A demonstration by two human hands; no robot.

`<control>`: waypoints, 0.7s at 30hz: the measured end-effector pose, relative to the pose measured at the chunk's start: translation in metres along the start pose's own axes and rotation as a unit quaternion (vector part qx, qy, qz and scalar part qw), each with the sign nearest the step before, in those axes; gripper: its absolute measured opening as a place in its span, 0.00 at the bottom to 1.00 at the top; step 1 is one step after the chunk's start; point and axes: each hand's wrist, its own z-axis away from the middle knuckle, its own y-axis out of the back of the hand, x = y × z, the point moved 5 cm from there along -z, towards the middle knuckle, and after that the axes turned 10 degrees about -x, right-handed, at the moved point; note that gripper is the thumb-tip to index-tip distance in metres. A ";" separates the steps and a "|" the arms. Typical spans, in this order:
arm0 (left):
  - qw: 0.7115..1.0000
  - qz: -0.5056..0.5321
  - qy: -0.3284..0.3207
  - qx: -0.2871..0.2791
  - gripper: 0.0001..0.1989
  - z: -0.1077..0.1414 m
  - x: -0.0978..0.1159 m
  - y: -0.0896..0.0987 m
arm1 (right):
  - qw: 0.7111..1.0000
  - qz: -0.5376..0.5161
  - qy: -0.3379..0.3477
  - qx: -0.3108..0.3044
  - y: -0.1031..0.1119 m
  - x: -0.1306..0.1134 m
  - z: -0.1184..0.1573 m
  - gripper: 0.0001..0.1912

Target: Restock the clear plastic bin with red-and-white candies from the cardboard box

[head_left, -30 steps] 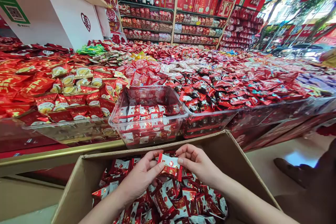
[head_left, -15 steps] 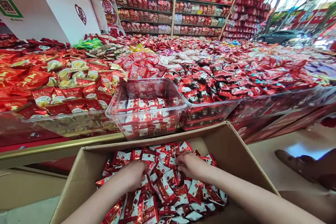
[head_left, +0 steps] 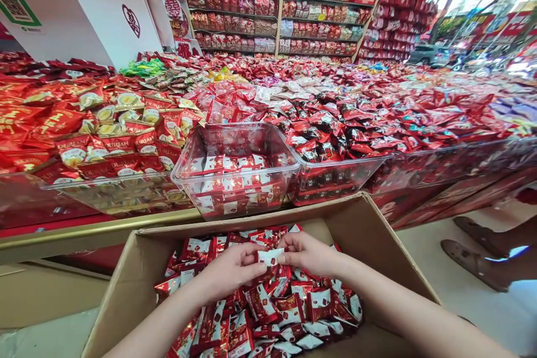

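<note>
Many red-and-white candy packets (head_left: 289, 309) lie loose in an open cardboard box (head_left: 356, 218). Over the pile, my left hand (head_left: 232, 269) and my right hand (head_left: 304, 253) nearly meet, pinching one red-and-white packet (head_left: 269, 258) between them. The thumb and fingers of each hand are closed on its sides. Just behind the box stands a clear plastic bin (head_left: 235, 179), partly filled with the same kind of packet in rows.
A clear bin of black-and-red packets (head_left: 331, 173) sits to the right, durian packets (head_left: 121, 148) to the left. Shelves (head_left: 279, 11) stand behind the display. A person's feet in brown shoes (head_left: 474, 260) show on the floor at the right.
Both hands have risen slightly from the pile and come closer together, and a packet now shows between them. The person's feet at the right have come further into view.
</note>
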 end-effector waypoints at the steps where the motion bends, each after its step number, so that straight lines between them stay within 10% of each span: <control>1: 0.999 0.037 0.000 0.003 0.16 0.000 0.001 -0.002 | 0.999 -0.054 0.007 -0.001 -0.002 -0.001 0.001 0.13; 8: 0.992 0.117 0.009 0.043 0.24 0.005 0.007 0.000 | 0.974 -0.225 0.020 0.018 -0.008 -0.005 0.006 0.19; 21: 0.988 0.096 0.015 0.122 0.17 0.008 0.014 0.000 | 0.973 -0.210 0.090 0.030 -0.015 -0.017 0.010 0.20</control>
